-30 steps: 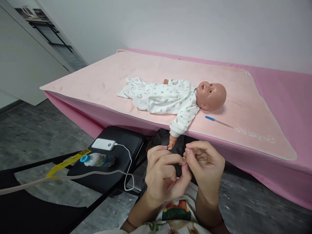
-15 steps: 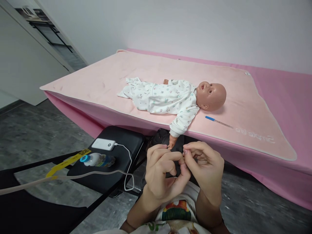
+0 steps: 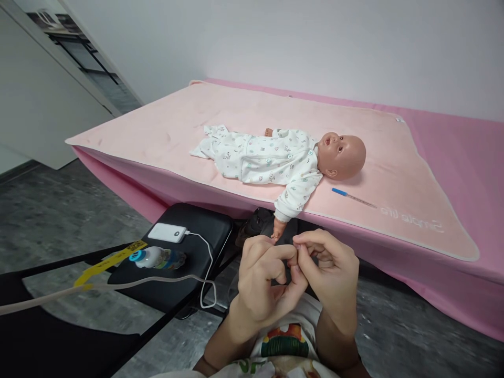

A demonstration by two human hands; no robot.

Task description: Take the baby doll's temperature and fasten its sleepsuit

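Note:
My left hand (image 3: 264, 281) and my right hand (image 3: 329, 273) are raised in front of my lap, fingertips meeting. Both are closed in a pinch; anything between the fingertips is hidden or too small to make out. Just beyond them a baby doll (image 3: 271, 157) in white patterned clothes lies on its back on a pale pink blanket (image 3: 157, 126). One doll arm hangs over the table edge, its hand close to my left fingers. By the doll's head lies a thin glass-like stick with a blue end (image 3: 354, 198), perhaps a thermometer.
To the left stands a black folding chair (image 3: 157, 289) carrying a white power bank (image 3: 167, 232) and a blue-capped bottle (image 3: 157, 258). A pale cable (image 3: 157, 282) with a yellow tag (image 3: 110, 263) crosses over it. Pink cloth (image 3: 460, 152) drapes the table beside a wall.
The fingers of my left hand have curled slightly further, and my right fingertips have shifted a little to the left against them. The doll and the other objects stay put.

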